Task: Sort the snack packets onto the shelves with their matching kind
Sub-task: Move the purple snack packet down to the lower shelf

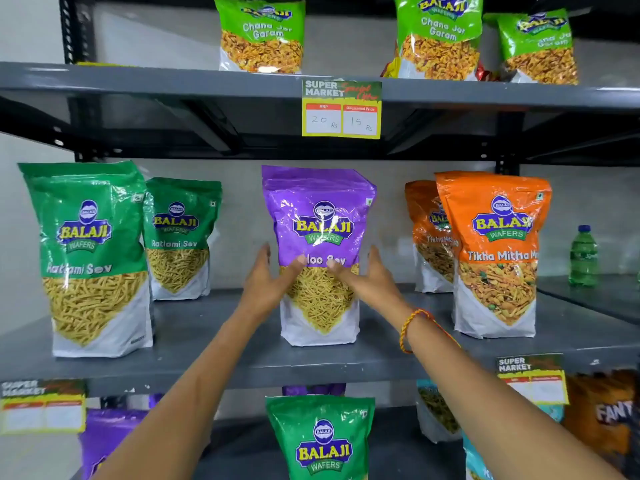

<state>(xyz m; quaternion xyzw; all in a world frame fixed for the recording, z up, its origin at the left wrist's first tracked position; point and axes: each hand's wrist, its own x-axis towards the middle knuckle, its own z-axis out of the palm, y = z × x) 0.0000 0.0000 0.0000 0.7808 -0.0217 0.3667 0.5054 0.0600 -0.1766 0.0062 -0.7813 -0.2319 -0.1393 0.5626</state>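
A purple Aloo Sev packet [318, 216] stands upright in the middle of the grey middle shelf [214, 344]. My left hand [268, 282] grips its left side and my right hand [369, 280] its right side, thumbs on the front. Two green Ratlami Sev packets [91, 258] [180, 237] stand to the left. Two orange Tikha Mitha Mix packets [498, 254] [427, 237] stand to the right. Light green Chana Jor Garam packets [261, 32] [438, 32] [538, 43] line the top shelf. On the shelf below are a green packet [320, 441] and a purple one [107, 441].
A price tag [342, 109] hangs from the top shelf's edge, and others [41, 407] [531, 379] from the middle shelf's edge. A green bottle [583, 256] stands on a neighbouring shelf at the right. More packets [602, 414] crowd the lower right.
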